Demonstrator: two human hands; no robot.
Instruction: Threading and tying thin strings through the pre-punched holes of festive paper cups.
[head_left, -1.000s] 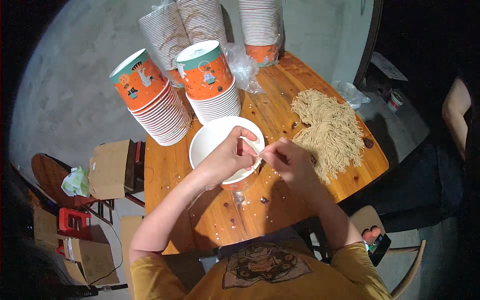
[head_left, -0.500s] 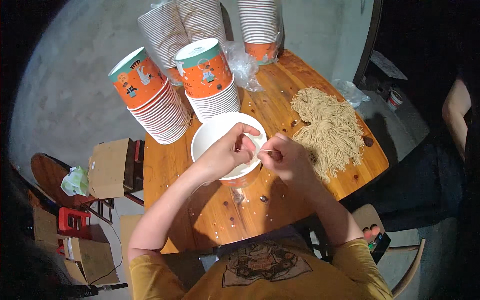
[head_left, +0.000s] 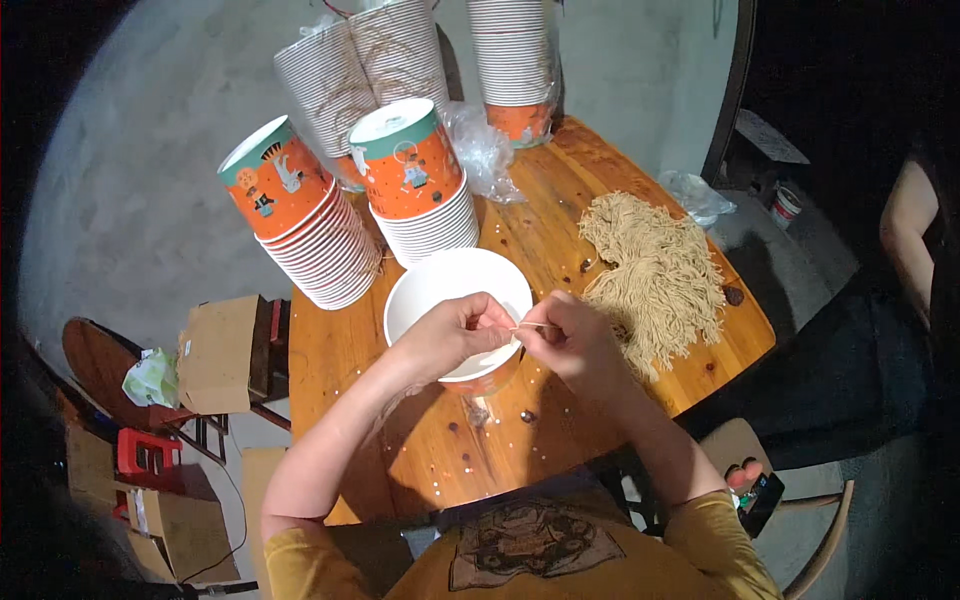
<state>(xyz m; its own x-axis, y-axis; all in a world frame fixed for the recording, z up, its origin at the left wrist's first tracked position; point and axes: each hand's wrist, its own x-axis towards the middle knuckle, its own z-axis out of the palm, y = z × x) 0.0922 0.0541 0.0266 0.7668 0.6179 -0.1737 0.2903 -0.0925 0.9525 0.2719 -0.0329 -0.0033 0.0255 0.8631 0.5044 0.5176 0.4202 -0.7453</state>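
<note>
Near the white bowl (head_left: 432,295), a thin string (head_left: 538,324) was clamped by the left grip (head_left: 447,337) and the right grip (head_left: 580,347), and gentle, even tension seemed advisable.

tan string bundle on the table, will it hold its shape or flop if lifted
The tan string bundle would likely flop, since its loose strands slump across the wooden table. It seems unlikely to roll, lying in a spread-out heap. Ends might trail or tangle, as many splay at the near edge.
</note>
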